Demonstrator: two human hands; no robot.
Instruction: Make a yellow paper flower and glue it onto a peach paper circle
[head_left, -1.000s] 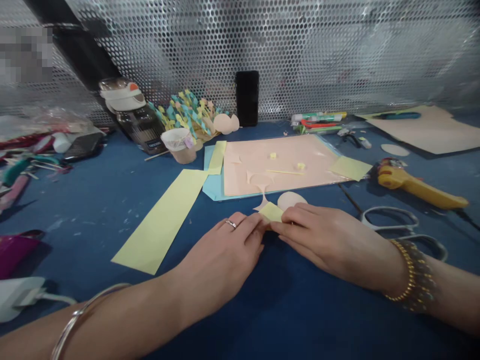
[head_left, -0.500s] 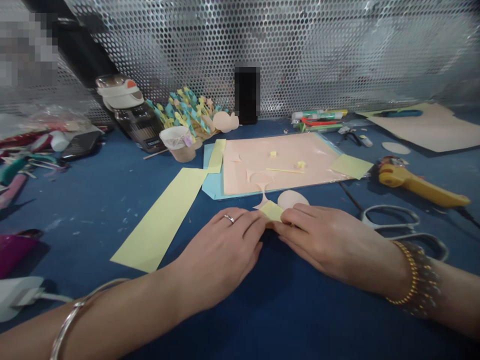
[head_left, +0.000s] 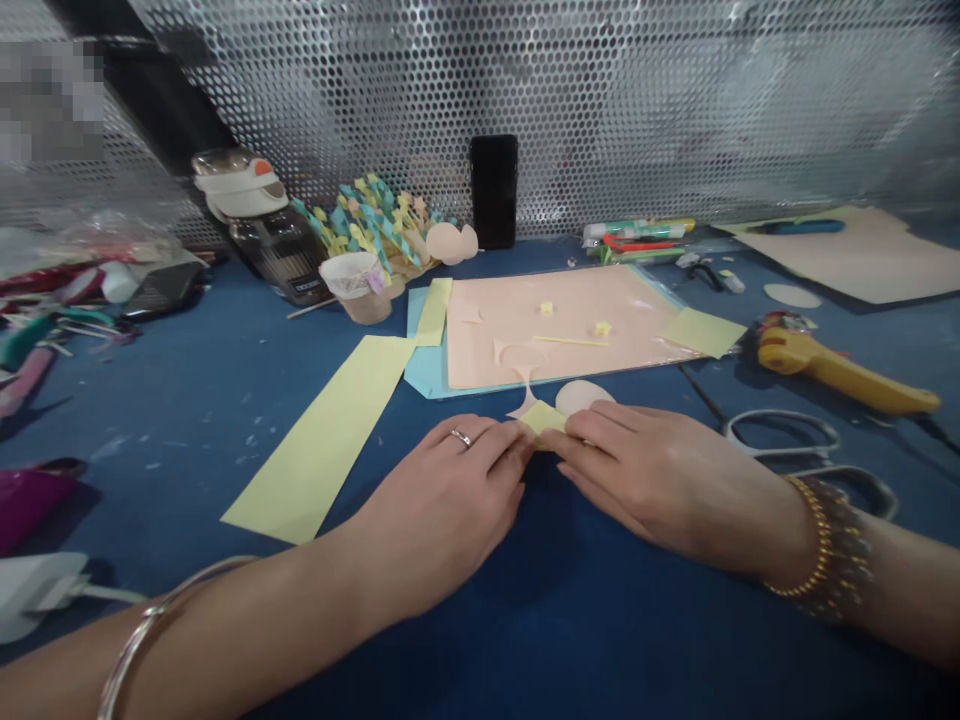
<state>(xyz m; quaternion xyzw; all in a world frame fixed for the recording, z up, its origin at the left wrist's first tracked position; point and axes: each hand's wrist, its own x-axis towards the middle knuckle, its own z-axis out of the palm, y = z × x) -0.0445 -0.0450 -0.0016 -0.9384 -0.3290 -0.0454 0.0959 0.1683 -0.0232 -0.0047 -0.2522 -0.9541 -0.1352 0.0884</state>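
Two hands stay nearly the same as a moment before, low on the blue mat (head_left: 600, 620). Right hand (head_left: 667, 480) has fingers (head_left: 596, 425) closed on a small yellow paper piece (head_left: 541, 418); left hand (head_left: 442, 490) has fingertips (head_left: 514, 440) against its edge, and I cannot tell if they grip. Pale pink paper oval (head_left: 581, 396) lies just beyond, beside a pink paper sheet (head_left: 570, 330); scissors (head_left: 787, 435) lie to the right.
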